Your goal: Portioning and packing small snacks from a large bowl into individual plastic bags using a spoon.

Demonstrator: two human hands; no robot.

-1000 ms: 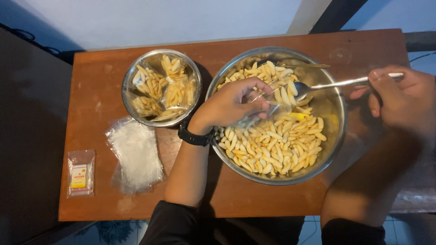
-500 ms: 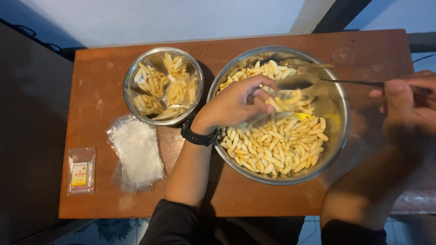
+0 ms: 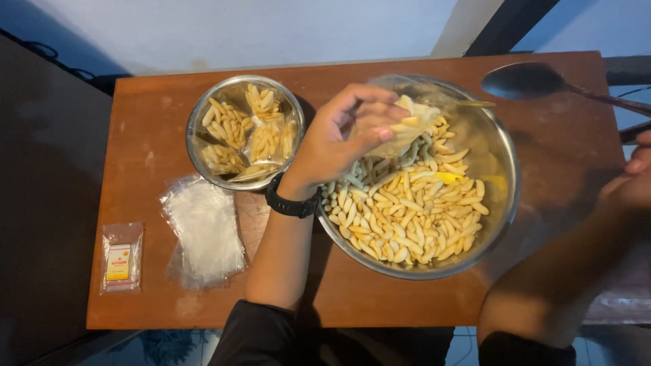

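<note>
My left hand [image 3: 339,139] now hangs above the large steel bowl [image 3: 505,203], fingers pinched shut around a small clear plastic bag [image 3: 407,129] partly filled with pale finger-shaped snack sticks [image 3: 407,217], the same sticks that fill the bowl below. A second ago this hand was down among the sticks with the spoon tipped toward it; now it is lifted, so the bag looks loaded and ready to come away from the bowl. My right hand [image 3: 634,179] has swung out to the far right edge of view, and the metal spoon [image 3: 525,80] has lifted clear of the bowl and hovers empty over the back corner of the wooden desk [image 3: 142,135]; I cannot tell how that hand grips its handle. To the left sit a smaller steel bowl [image 3: 196,146] holding filled bags, a stack of empty plastic bags [image 3: 203,230], and a small packet of labels [image 3: 121,257], all where they lay before.
</note>
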